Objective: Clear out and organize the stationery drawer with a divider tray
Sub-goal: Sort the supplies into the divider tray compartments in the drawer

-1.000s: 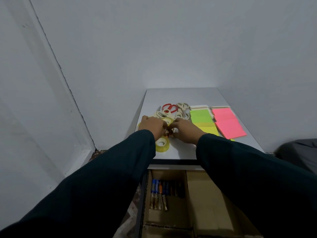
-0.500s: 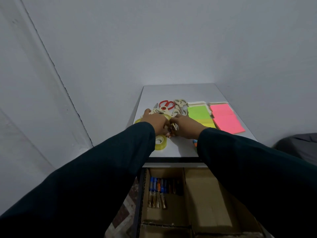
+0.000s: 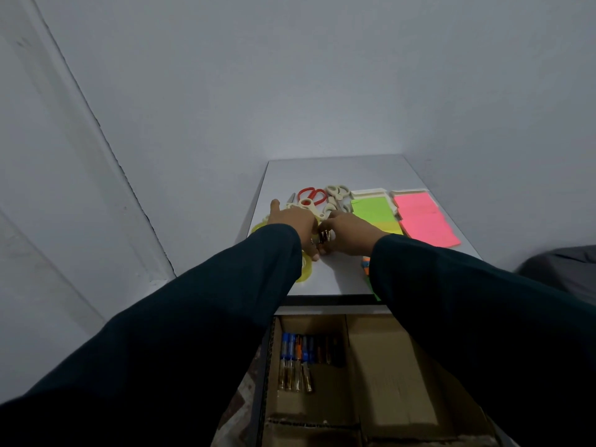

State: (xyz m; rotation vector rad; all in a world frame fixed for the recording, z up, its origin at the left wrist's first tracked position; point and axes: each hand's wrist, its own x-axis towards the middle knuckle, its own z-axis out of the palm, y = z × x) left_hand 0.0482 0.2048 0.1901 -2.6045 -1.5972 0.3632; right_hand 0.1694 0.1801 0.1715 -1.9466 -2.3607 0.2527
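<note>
My left hand point(image 3: 292, 221) and my right hand point(image 3: 350, 235) meet on the white tabletop point(image 3: 338, 171). Their curled fingertips close on a small bunch of dark and gold items point(image 3: 324, 237); what these are is too small to tell. A yellow tape roll point(image 3: 305, 271) lies under my left wrist, and another point(image 3: 259, 226) peeks out left of that hand. Below the tabletop the drawer is open with a cardboard divider tray point(image 3: 348, 343). Its left compartment holds several pens point(image 3: 296, 359).
Red scissors point(image 3: 311, 193) and cream scissors point(image 3: 337, 191) lie behind my hands. Green sticky notes point(image 3: 371, 209) and pink sticky notes point(image 3: 422, 222) lie to the right. A small orange and blue item point(image 3: 366, 264) shows by my right sleeve. The tray's right compartment point(image 3: 403, 366) shows bare cardboard.
Both hands stayed together at the same spot and drew slightly toward me. The dark and gold bunch now shows between their fingertips.
</note>
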